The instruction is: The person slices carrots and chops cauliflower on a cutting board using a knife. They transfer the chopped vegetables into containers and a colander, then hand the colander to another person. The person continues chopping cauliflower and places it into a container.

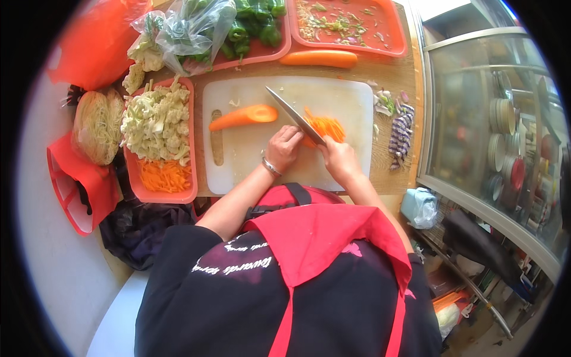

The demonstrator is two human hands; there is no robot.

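My right hand (340, 159) grips a kitchen knife (292, 111), its blade pointing up and left over a white cutting board (241, 174). My left hand (284, 147) rests on the board just left of the blade, fingers curled and touching or very near it. Under the knife and to its right lies a pile of shredded carrot (329, 127); an orange piece shows between my hands, mostly hidden. A cut, peeled carrot (245, 117) lies at the board's left, partly over the handle slot. Beyond the board's far edge is a whole peeled carrot (319, 58).
Left of the board, a red tray (195, 165) holds cauliflower and shredded carrot. Bagged noodles (99, 127) lie farther left. Behind stand a tray of green peppers (287, 33) and a tray with scraps (403, 31). A striped cloth (401, 136) lies right, near a glass-doored cabinet (473, 111).
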